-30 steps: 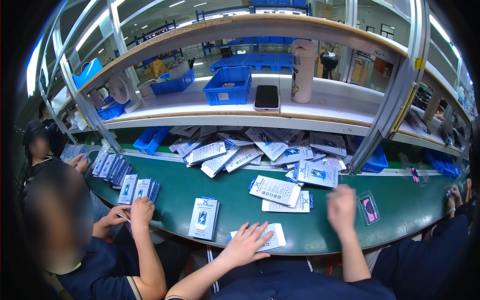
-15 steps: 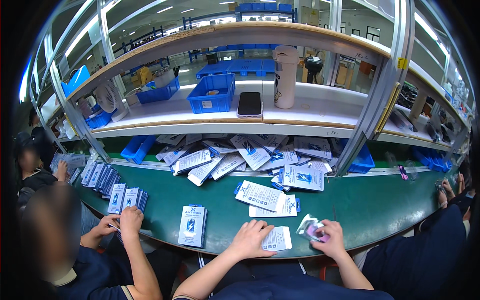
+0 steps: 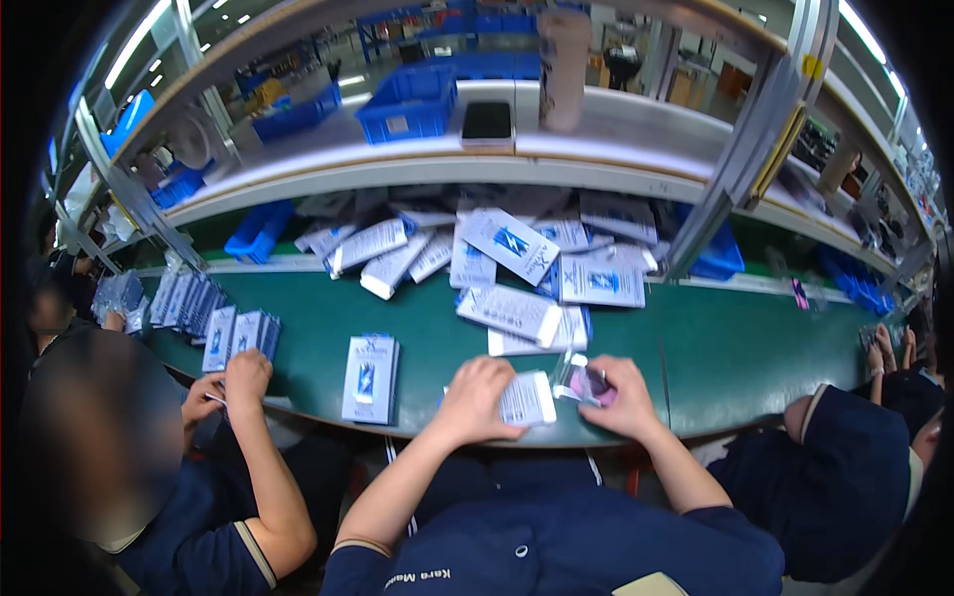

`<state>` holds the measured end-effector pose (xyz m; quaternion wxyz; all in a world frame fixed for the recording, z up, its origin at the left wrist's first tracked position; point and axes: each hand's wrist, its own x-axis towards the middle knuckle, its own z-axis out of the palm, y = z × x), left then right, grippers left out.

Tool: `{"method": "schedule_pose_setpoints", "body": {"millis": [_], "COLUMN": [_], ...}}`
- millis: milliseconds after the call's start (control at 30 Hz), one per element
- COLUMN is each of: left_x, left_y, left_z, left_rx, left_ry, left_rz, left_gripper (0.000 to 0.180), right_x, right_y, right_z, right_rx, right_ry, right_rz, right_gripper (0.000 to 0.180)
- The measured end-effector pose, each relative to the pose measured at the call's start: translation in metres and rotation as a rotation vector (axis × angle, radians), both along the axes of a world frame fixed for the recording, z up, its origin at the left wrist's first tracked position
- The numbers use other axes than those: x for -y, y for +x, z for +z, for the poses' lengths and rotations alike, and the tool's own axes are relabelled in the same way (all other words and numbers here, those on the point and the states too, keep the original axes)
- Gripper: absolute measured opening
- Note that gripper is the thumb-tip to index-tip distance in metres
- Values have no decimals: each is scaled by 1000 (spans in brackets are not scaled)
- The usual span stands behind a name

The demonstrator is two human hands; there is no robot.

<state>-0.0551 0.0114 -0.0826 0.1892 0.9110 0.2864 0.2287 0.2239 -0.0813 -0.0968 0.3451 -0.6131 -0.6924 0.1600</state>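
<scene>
My left hand [image 3: 479,399] is closed around a small white box [image 3: 527,399] with print on it, holding it flat near the table's front edge. Between the fingers of my right hand [image 3: 624,399] is a clear plastic pouch [image 3: 576,380] with something pink and dark inside; its exact kind cannot be made out. The pouch is beside the right end of the box. To the left of my left hand stands a neat stack of white and blue boxes [image 3: 368,382]. Two loose boxes [image 3: 509,314] lie just beyond my hands, one partly over the other.
A heap of similar boxes [image 3: 507,243] lies under the white shelf [image 3: 636,129]. On the shelf are a blue bin [image 3: 407,107], a phone [image 3: 487,123] and a tumbler [image 3: 563,74]. At left, a co-worker's hands [image 3: 243,377] are near more boxes [image 3: 253,333]. A metal post [image 3: 730,164] rises at right.
My right hand has brought the pouch left, close to the end of the box. My left hand still holds the box. The whole view has shifted, with the table now higher in the picture.
</scene>
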Motion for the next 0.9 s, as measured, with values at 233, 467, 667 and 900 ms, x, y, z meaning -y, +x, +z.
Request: {"method": "schedule_pose_setpoints", "body": {"millis": [233,467,667,900], "left_x": [5,16,27,14], "left_y": [5,17,30,35], "left_z": [-4,6,27,21], "left_rx": [-20,-48,643,1280], "left_ry": [5,-42,-65,-763], "left_rz": [15,-22,292,202], "left_gripper": [70,87,80,19], "right_x": [-2,4,-20,-40], "right_y": [1,-64,-89,-133], "right_z": [18,30,59,51], "right_rx": [35,-297,-1604,-1045], "right_ry": [-246,-124,-447,230], "right_rz": [318,535,197,163], "right_gripper": [58,77,48,20]}}
